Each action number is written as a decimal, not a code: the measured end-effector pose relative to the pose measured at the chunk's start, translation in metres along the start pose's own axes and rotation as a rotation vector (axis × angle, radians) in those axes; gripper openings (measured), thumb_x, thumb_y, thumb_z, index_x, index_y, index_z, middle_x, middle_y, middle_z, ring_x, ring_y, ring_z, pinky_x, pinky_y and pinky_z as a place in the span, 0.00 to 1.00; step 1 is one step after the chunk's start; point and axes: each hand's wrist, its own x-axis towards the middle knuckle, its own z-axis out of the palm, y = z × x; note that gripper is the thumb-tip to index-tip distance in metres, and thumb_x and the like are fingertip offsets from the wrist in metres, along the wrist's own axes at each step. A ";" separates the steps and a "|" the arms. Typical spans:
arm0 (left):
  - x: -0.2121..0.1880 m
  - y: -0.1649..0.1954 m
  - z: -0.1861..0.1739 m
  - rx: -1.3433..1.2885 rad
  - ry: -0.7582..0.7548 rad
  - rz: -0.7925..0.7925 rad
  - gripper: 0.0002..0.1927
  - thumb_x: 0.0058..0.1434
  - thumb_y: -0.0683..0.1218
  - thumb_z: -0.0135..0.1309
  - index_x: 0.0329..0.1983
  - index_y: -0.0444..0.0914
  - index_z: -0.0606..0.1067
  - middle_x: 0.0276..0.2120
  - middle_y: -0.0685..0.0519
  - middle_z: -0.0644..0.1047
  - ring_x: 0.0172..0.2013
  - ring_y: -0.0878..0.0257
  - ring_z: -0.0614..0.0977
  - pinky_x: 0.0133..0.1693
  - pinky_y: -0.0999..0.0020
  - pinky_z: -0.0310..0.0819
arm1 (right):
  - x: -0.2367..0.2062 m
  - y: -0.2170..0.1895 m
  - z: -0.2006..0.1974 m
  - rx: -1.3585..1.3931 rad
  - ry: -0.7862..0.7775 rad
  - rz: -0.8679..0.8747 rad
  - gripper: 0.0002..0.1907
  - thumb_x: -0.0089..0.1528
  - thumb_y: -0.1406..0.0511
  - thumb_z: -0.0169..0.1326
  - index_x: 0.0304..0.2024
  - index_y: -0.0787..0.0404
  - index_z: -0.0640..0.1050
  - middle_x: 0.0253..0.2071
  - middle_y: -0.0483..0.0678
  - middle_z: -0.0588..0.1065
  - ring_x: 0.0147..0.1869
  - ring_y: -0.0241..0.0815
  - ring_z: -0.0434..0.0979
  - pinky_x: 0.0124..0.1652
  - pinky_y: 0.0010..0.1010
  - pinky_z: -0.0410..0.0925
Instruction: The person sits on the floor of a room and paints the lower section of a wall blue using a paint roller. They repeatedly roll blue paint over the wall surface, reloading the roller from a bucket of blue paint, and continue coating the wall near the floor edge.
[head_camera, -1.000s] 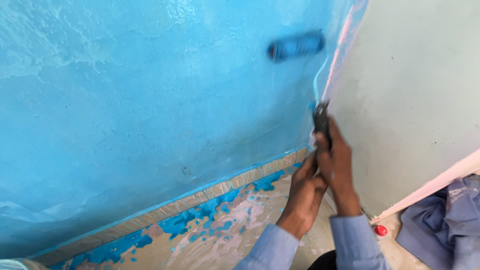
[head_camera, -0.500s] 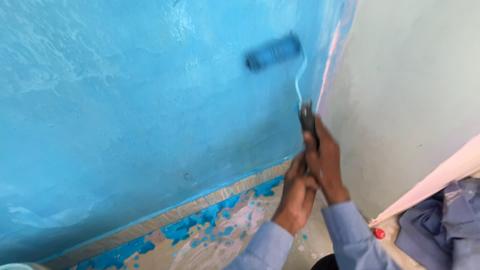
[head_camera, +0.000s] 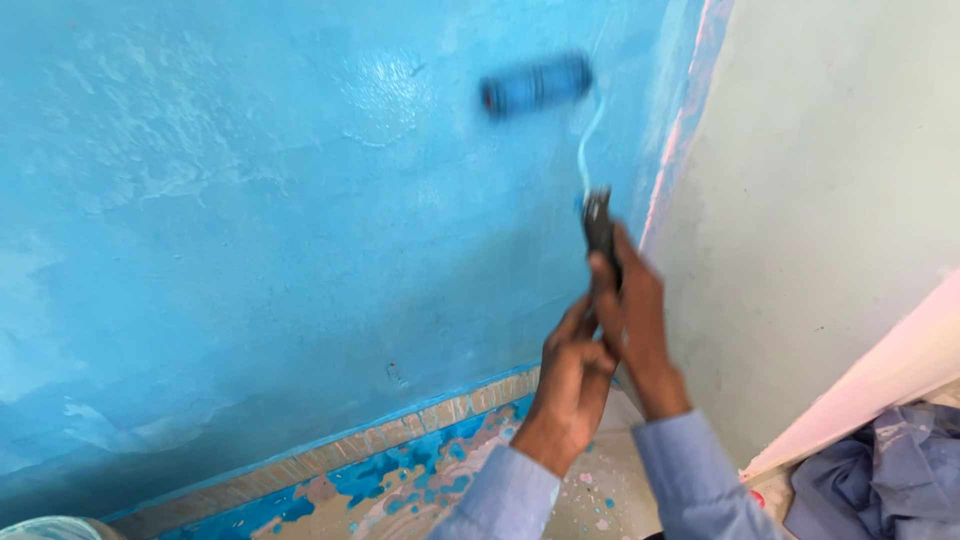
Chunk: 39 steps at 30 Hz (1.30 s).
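Both arms extended forward and up, left hand (head_camera: 568, 385) just below right hand (head_camera: 630, 310), fingers of both curled shut, touching.

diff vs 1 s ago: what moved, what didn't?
The paint roller has travelled left along the blue wall, away from the corner. The right hand and left hand followed it left, both keeping their grip on the handle. Nothing taken up or let go. The paint-spattered floor and blue cloth look unchanged.
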 end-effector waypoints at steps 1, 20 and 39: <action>-0.005 -0.005 -0.006 -0.018 0.053 -0.033 0.45 0.44 0.31 0.41 0.72 0.34 0.64 0.61 0.50 0.72 0.52 0.60 0.75 0.51 0.71 0.70 | -0.014 0.005 0.004 -0.007 -0.003 0.019 0.26 0.69 0.62 0.50 0.67 0.69 0.68 0.42 0.65 0.78 0.41 0.56 0.81 0.42 0.42 0.72; -0.005 0.063 0.026 -0.010 0.003 0.135 0.43 0.41 0.33 0.41 0.68 0.34 0.66 0.53 0.52 0.74 0.52 0.61 0.75 0.57 0.68 0.69 | 0.048 -0.090 0.005 -0.025 -0.002 -0.121 0.24 0.69 0.64 0.49 0.67 0.66 0.69 0.37 0.63 0.76 0.37 0.61 0.78 0.36 0.47 0.68; -0.042 0.088 0.010 0.015 -0.049 0.188 0.45 0.44 0.34 0.42 0.72 0.34 0.63 0.65 0.50 0.69 0.58 0.60 0.72 0.56 0.69 0.67 | 0.028 -0.104 0.033 0.057 -0.012 0.010 0.26 0.69 0.61 0.50 0.68 0.63 0.71 0.35 0.56 0.77 0.33 0.46 0.75 0.35 0.39 0.68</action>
